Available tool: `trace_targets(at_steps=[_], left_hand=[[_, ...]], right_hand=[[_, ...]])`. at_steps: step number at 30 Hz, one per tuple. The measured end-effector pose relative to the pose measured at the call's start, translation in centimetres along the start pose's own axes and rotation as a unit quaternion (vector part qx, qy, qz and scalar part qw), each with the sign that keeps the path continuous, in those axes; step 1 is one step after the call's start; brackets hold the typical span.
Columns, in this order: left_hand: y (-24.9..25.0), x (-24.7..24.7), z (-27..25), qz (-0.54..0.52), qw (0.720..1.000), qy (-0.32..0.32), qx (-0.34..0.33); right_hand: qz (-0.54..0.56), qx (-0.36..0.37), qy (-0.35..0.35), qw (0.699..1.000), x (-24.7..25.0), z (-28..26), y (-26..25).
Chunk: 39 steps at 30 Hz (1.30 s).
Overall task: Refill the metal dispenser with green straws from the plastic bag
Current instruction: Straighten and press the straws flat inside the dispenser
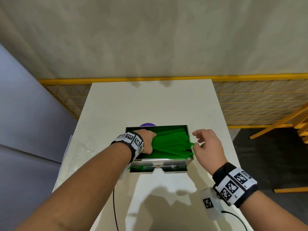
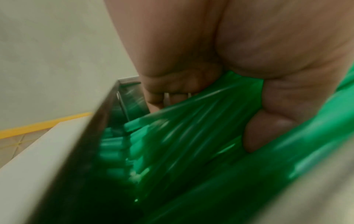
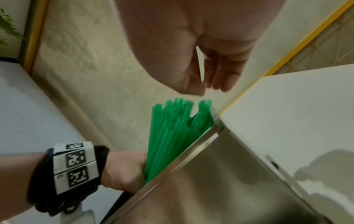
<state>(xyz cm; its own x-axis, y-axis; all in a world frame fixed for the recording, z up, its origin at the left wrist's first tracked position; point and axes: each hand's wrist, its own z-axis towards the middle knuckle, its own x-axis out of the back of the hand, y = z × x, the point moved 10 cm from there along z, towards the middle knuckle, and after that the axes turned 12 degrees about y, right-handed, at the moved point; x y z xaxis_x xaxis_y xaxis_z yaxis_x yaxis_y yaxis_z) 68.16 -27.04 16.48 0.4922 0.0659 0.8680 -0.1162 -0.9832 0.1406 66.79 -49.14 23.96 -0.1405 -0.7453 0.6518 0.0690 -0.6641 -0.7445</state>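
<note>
The metal dispenser (image 1: 160,161) stands open-topped on the white desk (image 1: 150,100), and everything else is best placed against it. Inside its left end, the left hand (image 1: 146,141) is sunk among the green straws (image 1: 171,144), fingers and thumb curled around one end of the bundle; the left wrist view shows the thumb (image 2: 268,131) pressed into the straws beside the dispenser's left wall, a grip that seems meant to keep the bundle together and steer it down into the box rather than let it scatter. The bundle does not yet lie flat: it slants across the dispenser, with the far ends riding up over the right wall and poking past the rim, as the right wrist view shows them fanned out above the steel edge. That is probably why the right hand (image 1: 206,145) hovers just outside the right wall, open, fingers loosely extended and holding nothing, its fingertips (image 3: 220,84) close to the straw tips but, as far as can be judged, not touching them; it looks ready to tap or push the stray ends inward so the straws drop level. At the dispenser's front, the low serving slot (image 1: 158,168) already shows green. The clear plastic bag (image 1: 80,152) lies crumpled on the desk to the left of the dispenser, apparently emptied or set aside. Behind the dispenser a small purple disc (image 1: 147,125) peeks out.
</note>
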Motion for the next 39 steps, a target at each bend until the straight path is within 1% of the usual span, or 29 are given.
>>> trace_targets(at_steps=[2,4,7,11,14,16,18,22,23,25,27,28,30,34,35,38,39], left_hand=[[-0.2,0.4,-0.1,-0.003,1.0,-0.001,0.007],[-0.4,0.8,0.0,-0.006,1.0,0.004,0.011],[-0.5,1.1,0.1,-0.012,1.0,0.009,0.015],[-0.6,1.6,0.2,-0.003,1.0,0.017,0.013],[-0.9,1.7,0.2,0.005,0.999,0.04,0.016],[-1.2,1.4,0.2,0.015,0.998,0.048,0.023],[-1.7,1.2,0.2,0.023,0.998,0.052,0.031],[-2.5,1.1,0.1,0.026,0.997,0.06,0.044],[-2.5,1.2,0.0,0.027,0.997,0.062,0.047],[-2.5,1.3,-0.1,0.03,0.996,0.061,0.05],[-2.3,1.5,-0.3,0.03,0.997,0.056,0.049],[-2.2,1.6,-0.3,0.03,0.997,0.053,0.046],[-1.9,1.9,-0.5,0.028,0.998,0.048,0.041],[-1.4,2.5,-0.8,0.021,0.998,0.054,0.02],[-1.2,2.7,-0.8,0.02,0.998,0.06,0.015],[-0.9,2.7,-1.0,0.021,0.997,0.074,0.009],[-0.8,2.5,-1.1,0.021,0.997,0.077,0.008]], right_hand=[[-0.018,0.002,-0.02,1.0,-0.3,0.2,0.9],[-0.006,-0.007,-0.039,0.999,-0.9,0.3,1.3],[0.01,-0.017,-0.044,0.999,-1.6,0.5,1.3],[-0.009,-0.004,-0.036,0.999,-2.3,1.0,0.9],[0.039,-0.024,-0.043,0.998,-2.4,1.3,0.8],[0.065,-0.019,-0.052,0.996,-2.3,1.4,0.2],[0.052,0.006,-0.048,0.997,-1.8,1.4,-0.5],[0.037,0.042,-0.006,0.998,0.5,1.1,-1.6],[0.037,0.062,-0.011,0.997,0.8,0.7,-1.9],[0.024,0.114,-0.054,0.992,0.4,-0.5,-2.4],[-0.061,0.182,-0.104,0.976,-1.2,-1.9,-2.4],[-0.107,0.214,-0.112,0.964,-2.1,-2.3,-2.3],[-0.163,0.247,-0.094,0.951,-3.0,-2.2,-2.5],[-0.215,0.226,-0.045,0.949,-3.4,-0.4,-2.3],[-0.226,0.214,-0.051,0.949,-3.5,0.0,-2.1],[-0.252,0.163,-0.138,0.944,-4.5,0.2,-0.7],[-0.246,0.154,-0.15,0.945,-4.3,0.1,-0.6]])
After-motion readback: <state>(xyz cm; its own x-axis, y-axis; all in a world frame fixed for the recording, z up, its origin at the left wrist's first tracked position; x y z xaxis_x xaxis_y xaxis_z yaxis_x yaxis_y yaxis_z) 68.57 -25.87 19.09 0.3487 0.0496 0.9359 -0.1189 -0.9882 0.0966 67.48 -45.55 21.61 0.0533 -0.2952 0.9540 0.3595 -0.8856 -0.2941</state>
